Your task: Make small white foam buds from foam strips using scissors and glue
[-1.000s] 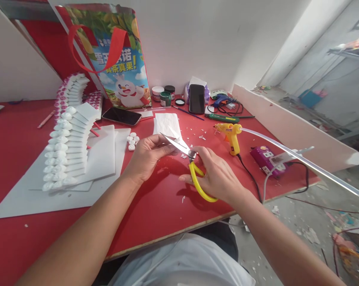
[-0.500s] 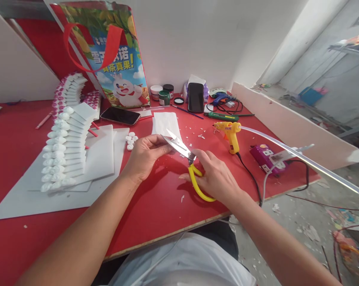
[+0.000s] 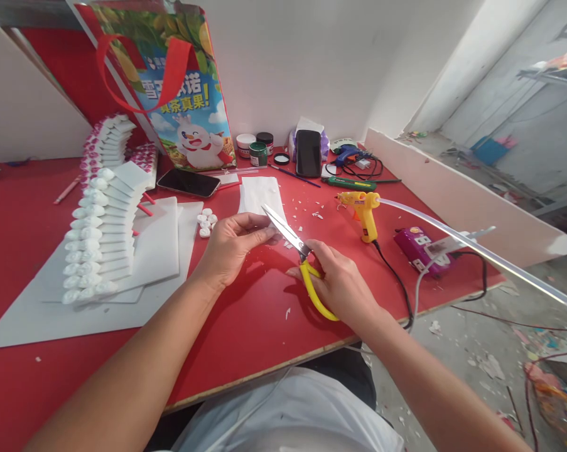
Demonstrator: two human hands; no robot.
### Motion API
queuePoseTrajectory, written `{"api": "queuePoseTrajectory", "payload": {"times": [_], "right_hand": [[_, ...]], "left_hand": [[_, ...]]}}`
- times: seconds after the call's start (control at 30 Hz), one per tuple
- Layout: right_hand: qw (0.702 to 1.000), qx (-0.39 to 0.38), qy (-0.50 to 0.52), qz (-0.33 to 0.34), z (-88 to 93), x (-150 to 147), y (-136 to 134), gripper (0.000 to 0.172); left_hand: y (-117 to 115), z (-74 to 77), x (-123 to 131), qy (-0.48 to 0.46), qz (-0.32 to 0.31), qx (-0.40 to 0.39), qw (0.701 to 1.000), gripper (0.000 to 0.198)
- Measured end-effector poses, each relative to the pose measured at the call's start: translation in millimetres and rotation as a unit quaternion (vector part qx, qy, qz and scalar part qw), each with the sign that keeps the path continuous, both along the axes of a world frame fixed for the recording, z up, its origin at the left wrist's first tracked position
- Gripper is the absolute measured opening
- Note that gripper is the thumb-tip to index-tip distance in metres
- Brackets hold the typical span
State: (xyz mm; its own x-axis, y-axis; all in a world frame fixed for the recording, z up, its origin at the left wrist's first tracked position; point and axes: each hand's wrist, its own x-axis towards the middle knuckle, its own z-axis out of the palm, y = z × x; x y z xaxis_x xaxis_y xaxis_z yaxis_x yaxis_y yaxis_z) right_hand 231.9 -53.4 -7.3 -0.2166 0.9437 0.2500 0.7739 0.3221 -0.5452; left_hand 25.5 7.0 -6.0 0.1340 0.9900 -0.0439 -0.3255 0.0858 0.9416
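My right hand [image 3: 342,282] is closed round the yellow handles of a pair of scissors [image 3: 286,229], whose blades point up and left. The blades look nearly together, their tips close to the fingers of my left hand [image 3: 233,245]. That hand is pinched, thumb against fingers; whatever is between them is too hidden to make out. Behind the blades lies a stack of white paper sheets [image 3: 259,191]. Several small white rolled pieces [image 3: 206,221] sit on the red table [image 3: 245,333] just left of my left hand. White scraps are scattered around the blades.
On the left, a fan-shaped row of white pieces [image 3: 118,235] rests on white boards [image 3: 38,320]. A phone [image 3: 189,183], a printed bag [image 3: 184,94] and paint jars [image 3: 258,154] stand behind. To the right are a yellow glue gun [image 3: 365,213], its cord and a purple box [image 3: 417,248].
The scissor blades have closed from slightly apart and shifted a little to the right of my left fingertips. My left hand has hardly moved. The view has shifted slightly.
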Motion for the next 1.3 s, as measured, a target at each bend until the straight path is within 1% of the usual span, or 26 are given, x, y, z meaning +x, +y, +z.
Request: {"api": "queuePoseTrajectory", "payload": {"times": [0.13, 0.2, 0.37, 0.5, 0.6, 0.7, 0.9, 1.1, 1.3], "right_hand": [[0.992, -0.047, 0.102, -0.064, 6.9, 5.0, -1.6, 0.039], [0.989, -0.047, 0.120, -0.076, 10.9, 9.0, -0.7, 0.041], [0.997, -0.010, 0.069, -0.020, 16.4, 13.3, -0.2, 0.050], [0.999, 0.036, 0.015, 0.007, 11.6, 9.5, -1.2, 0.058], [0.997, 0.068, -0.024, 0.016, 6.8, 5.1, -0.6, 0.059], [0.995, 0.082, -0.050, 0.018, 5.4, 1.1, 0.2, 0.062], [0.993, 0.096, -0.071, 0.013, 9.1, -3.1, 0.6, 0.066], [0.990, 0.104, -0.091, 0.003, 8.4, -4.6, -0.8, 0.066], [0.989, 0.101, -0.107, -0.015, 5.6, -5.1, -0.2, 0.056]], "left_hand": [[-1.6, 5.4, -0.3, -0.034, -0.031, -0.018, 0.999, 0.029], [-1.5, 7.9, -0.9, -0.059, -0.041, -0.031, 0.997, 0.029], [0.9, 7.3, -4.3, -0.094, -0.052, -0.062, 0.992, 0.033], [1.6, 5.5, -5.0, -0.113, -0.049, -0.061, 0.991, 0.032], [1.0, 6.1, -4.5, -0.115, -0.052, -0.055, 0.990, 0.029], [0.7, 5.8, -4.5, -0.105, -0.060, -0.043, 0.992, 0.026], [-0.3, 4.5, -3.7, -0.088, -0.084, -0.026, 0.992, 0.022], [-1.8, 6.2, -2.7, -0.088, -0.073, -0.029, 0.993, 0.024], [-1.5, 5.3, -2.8, -0.082, -0.070, -0.031, 0.994, 0.024]]}}
